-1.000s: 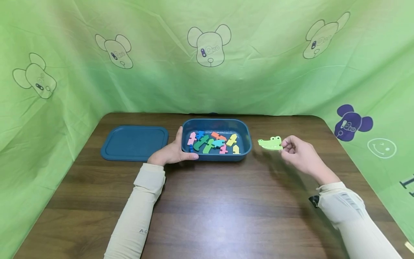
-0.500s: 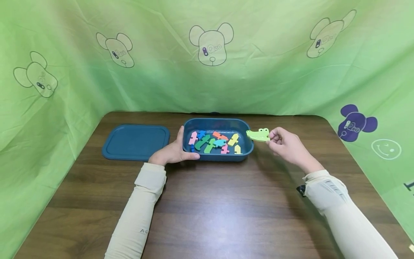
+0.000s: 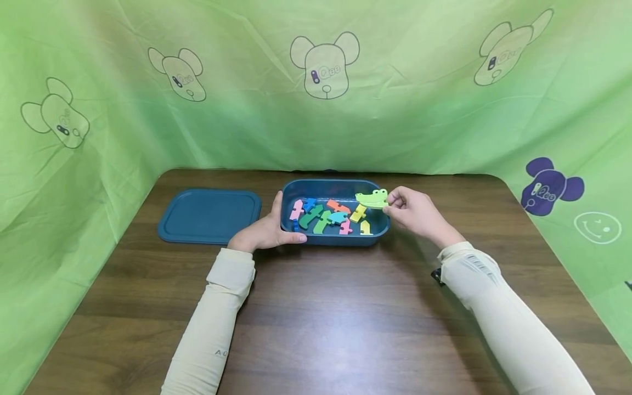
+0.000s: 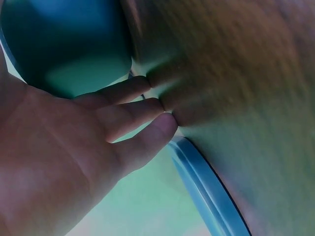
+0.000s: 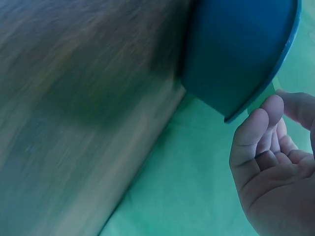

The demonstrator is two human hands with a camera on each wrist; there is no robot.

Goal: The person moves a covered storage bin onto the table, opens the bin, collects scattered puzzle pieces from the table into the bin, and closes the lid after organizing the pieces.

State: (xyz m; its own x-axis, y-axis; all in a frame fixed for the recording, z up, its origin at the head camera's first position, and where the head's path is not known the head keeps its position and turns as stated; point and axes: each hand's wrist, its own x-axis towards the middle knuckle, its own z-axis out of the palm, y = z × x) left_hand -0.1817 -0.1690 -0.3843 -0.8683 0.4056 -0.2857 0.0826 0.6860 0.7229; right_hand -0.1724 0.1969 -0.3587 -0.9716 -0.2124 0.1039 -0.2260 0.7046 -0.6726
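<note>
My right hand (image 3: pixel 417 213) pinches a light green crocodile-head puzzle piece (image 3: pixel 372 199) between thumb and fingers. The piece hangs over the right end of a dark blue rectangular box (image 3: pixel 336 240). Inside the box lie several small colourful puzzle pieces, among them a pink piece (image 3: pixel 297 209), an orange piece (image 3: pixel 338 206) and a yellow piece (image 3: pixel 365 227). Against the box's left end rests my left hand (image 3: pixel 266 230), its thumb along the front wall. Its other fingers stretch out straight beside the box (image 4: pixel 74 44) in the left wrist view. In the right wrist view, fingers mostly hide the held piece.
A dark blue lid (image 3: pixel 209 216) lies flat left of the box, close to my left wrist. The brown wooden table (image 3: pixel 316 318) runs toward me. Behind and beside it hangs a green curtain (image 3: pixel 247 126) printed with bear faces.
My right hand has carried the crocodile-head piece leftward, from beside the box to above its right end. My left hand has stayed at the box's left end.
</note>
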